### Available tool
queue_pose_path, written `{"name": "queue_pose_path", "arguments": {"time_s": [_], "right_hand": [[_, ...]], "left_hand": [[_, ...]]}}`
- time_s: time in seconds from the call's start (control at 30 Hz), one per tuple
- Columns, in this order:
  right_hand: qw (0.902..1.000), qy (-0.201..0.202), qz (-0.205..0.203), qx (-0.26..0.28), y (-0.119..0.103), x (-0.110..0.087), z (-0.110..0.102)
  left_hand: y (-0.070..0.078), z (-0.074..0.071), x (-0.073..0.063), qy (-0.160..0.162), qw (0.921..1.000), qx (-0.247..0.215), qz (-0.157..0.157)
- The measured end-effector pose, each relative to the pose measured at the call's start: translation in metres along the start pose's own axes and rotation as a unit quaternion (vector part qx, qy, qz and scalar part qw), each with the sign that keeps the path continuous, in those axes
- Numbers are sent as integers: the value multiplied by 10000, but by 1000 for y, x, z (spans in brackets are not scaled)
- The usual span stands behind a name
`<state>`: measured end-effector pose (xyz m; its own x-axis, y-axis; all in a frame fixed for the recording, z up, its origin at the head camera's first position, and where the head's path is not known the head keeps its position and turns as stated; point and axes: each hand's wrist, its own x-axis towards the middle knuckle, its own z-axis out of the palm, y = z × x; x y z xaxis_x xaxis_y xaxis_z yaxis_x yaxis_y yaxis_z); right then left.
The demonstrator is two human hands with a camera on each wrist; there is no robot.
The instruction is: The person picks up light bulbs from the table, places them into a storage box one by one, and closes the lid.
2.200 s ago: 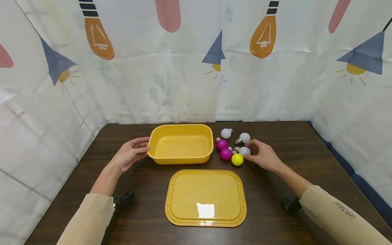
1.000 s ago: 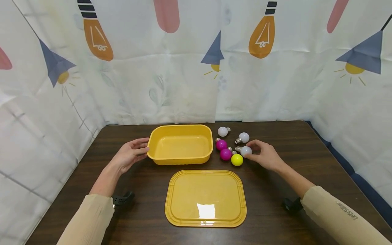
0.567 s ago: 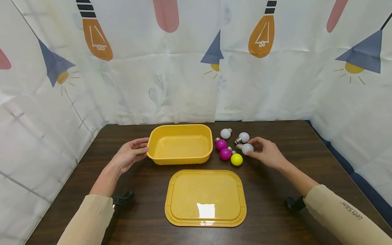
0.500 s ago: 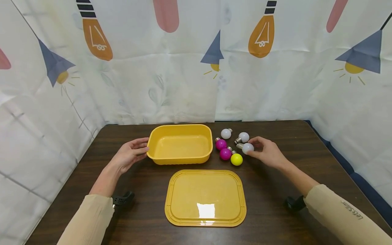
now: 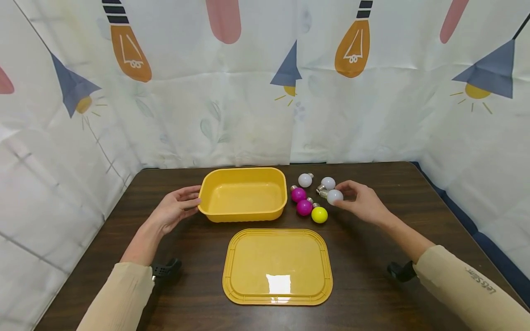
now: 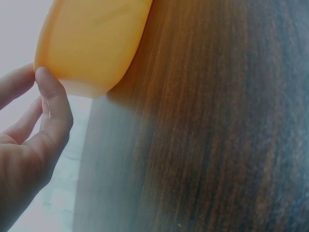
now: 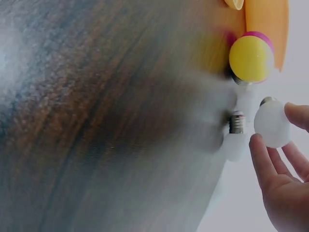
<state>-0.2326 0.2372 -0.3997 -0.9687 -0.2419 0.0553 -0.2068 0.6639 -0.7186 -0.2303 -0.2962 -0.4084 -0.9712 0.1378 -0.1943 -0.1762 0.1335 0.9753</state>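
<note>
My left hand (image 5: 178, 208) pinches the left rim of a deep yellow plastic container (image 5: 244, 217), which stands on the table at the back. In the left wrist view, my thumb and fingertips meet at the edge of the container (image 6: 91, 43). My right hand (image 5: 361, 200) pinches a white light bulb (image 5: 334, 197) by its globe, its metal base pointing left. The right wrist view shows this bulb (image 7: 272, 124) between thumb and fingers, raised over the table. Just behind lies another white bulb (image 5: 328, 183), overlapped by the held bulb's base.
Between container and right hand lie two magenta bulbs (image 5: 304, 208), a yellow bulb (image 5: 319, 215) and a third white bulb (image 5: 305, 180). A flat yellow tray (image 5: 277, 266) lies in front of the container. A patterned white curtain (image 5: 248, 115) hangs behind the dark wooden table (image 5: 186, 303).
My right hand has drawn the white bulb a little right, away from the yellow bulb, then raised it slightly. The rearmost white bulb has rocked in place. My left hand has stayed put.
</note>
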Motion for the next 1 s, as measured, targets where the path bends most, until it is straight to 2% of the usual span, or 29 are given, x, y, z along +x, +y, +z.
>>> {"name": "queue_pose_path", "arguments": {"time_s": [1.0], "right_hand": [[9986,-81,-507,115,-32,15,-5]], "left_hand": [[0,-2,1,-66,9999,-80,41]]}}
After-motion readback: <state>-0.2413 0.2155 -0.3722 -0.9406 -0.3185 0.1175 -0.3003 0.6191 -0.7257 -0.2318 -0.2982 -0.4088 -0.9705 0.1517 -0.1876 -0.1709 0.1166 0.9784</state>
